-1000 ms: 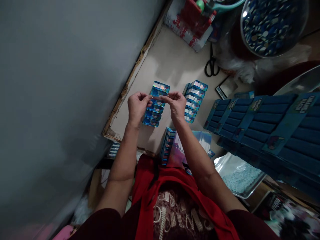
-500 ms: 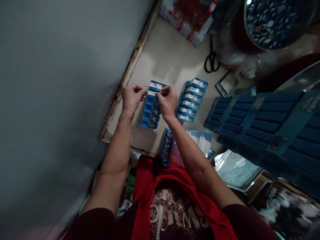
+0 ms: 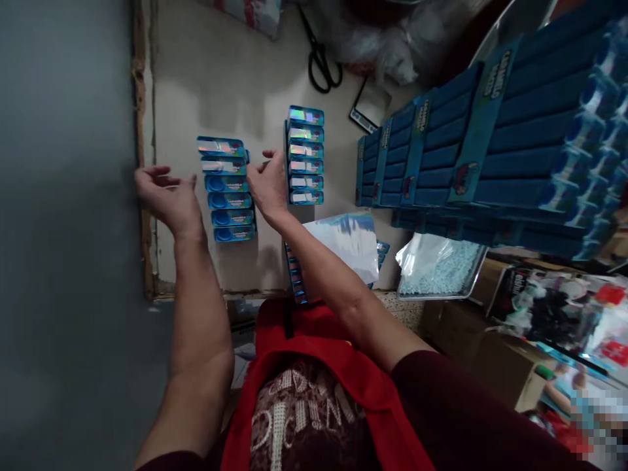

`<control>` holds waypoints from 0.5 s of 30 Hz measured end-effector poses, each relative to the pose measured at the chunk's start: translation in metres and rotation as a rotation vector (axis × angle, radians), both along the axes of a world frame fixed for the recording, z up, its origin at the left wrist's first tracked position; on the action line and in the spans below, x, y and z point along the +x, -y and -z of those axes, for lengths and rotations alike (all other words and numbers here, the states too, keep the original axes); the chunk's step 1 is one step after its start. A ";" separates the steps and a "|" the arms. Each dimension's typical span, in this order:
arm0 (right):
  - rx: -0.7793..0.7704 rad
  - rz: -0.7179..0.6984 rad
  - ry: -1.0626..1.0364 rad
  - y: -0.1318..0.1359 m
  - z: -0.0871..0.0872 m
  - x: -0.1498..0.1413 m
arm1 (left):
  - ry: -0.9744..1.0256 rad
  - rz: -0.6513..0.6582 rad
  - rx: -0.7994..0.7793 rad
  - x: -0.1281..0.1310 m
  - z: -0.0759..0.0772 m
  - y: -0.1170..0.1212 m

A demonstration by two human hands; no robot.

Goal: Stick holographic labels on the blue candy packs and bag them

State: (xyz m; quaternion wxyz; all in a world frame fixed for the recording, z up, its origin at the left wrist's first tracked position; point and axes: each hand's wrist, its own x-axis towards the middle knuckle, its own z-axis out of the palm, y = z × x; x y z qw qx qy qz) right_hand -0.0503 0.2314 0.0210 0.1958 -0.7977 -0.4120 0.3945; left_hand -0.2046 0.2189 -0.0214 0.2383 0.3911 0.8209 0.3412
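A row of small blue printed cartons lies on the table between my hands. Shiny pale strips cover the two farthest cartons; the nearer ones show round blue shapes. My left hand hovers left of the row by the wooden edge, fingers loosely curled and apart, nothing visible in them. Close against the row's right side is my right hand, thumb and fingers apart and no object showing. Right of it stands a second row of cartons, each bearing a shiny strip. A silvery sheet lies near my right forearm.
Partly beneath the sheet are more blue cartons. Black scissors and a small scale lie farther back. Stacked blue cartons rise at right, above a metal tray of pale pieces. A wall borders the left.
Both hands have come away from the strip on the second carton, the left moving out to the left, the right to the row's right side. The camera view has turned and shifted right.
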 end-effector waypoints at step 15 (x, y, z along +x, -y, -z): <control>0.371 -0.386 0.275 0.171 -0.010 0.174 | 0.413 0.486 -0.254 0.123 -0.034 0.117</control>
